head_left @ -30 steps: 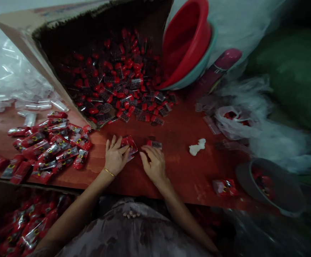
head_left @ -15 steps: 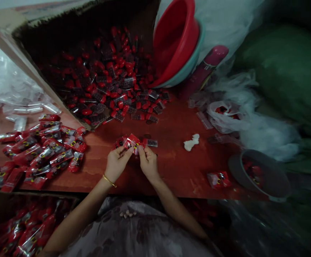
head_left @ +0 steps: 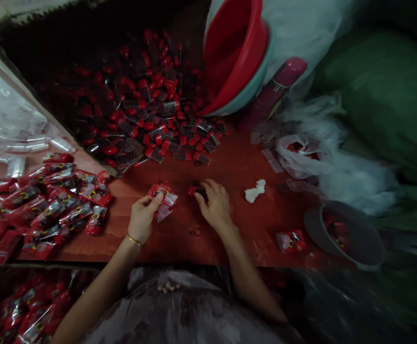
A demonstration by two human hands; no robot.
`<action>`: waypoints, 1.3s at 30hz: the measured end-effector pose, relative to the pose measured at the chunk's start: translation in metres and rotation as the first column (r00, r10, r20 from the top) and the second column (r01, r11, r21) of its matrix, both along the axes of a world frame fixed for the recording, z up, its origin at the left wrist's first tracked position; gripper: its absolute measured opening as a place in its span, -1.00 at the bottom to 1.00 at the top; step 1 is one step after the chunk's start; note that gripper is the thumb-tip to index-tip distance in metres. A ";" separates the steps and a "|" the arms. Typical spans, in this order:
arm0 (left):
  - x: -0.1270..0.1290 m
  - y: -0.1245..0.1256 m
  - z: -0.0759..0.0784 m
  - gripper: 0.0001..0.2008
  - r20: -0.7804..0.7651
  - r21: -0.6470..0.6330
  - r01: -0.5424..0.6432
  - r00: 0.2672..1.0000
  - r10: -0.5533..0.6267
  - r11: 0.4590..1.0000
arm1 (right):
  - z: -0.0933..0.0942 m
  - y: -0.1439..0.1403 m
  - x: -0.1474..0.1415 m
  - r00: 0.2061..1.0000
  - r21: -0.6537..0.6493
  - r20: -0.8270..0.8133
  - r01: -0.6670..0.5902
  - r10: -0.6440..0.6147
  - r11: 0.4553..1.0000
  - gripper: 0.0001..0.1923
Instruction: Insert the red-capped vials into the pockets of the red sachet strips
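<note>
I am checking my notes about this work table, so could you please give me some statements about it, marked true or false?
1. The left hand holds a red printed packet. True.
2. The bracelet is on the right arm. False: the gold bracelet is on the left one.
3. The red basin rests inside a teal basin. True.
4. The white scrap lies between the two hands. False: the white scrap lies to the right of the right hand.
5. The grey basin has red items in it. True.
</note>
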State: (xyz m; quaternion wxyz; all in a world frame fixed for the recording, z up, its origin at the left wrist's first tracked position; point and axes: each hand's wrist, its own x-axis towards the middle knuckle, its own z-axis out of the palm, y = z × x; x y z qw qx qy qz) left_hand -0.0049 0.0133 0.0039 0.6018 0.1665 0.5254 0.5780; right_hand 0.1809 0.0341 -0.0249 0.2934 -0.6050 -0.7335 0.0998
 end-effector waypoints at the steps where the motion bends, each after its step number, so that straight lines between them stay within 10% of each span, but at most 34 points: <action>1: -0.001 0.001 0.002 -0.65 0.011 0.001 0.007 1.000 -0.007 1.000 | -0.003 0.005 0.009 0.996 -0.027 0.080 0.034 -0.032 0.999 -0.62; 8: 0.003 -0.001 0.001 -0.61 0.072 -0.068 0.067 0.995 -0.062 0.995 | -0.020 -0.012 0.021 0.990 -0.125 -0.137 0.015 -0.032 0.992 -0.76; 14: 0.001 -0.005 -0.003 -0.65 0.068 -0.024 0.132 0.989 -0.130 0.991 | 0.013 -0.054 0.010 0.722 -0.272 -0.692 -0.243 -0.014 0.931 -0.81; 29: 0.003 -0.011 0.006 -0.69 -0.132 0.105 0.308 0.947 -0.294 0.946 | 0.017 -0.061 -0.009 0.730 -0.220 -0.682 -0.158 -0.036 0.963 -0.85; 39: 0.034 -0.021 -0.006 -0.67 -0.010 0.090 0.190 0.982 -0.190 0.978 | 0.012 -0.053 -0.036 0.505 -0.266 -0.834 -0.018 -0.221 0.964 -0.81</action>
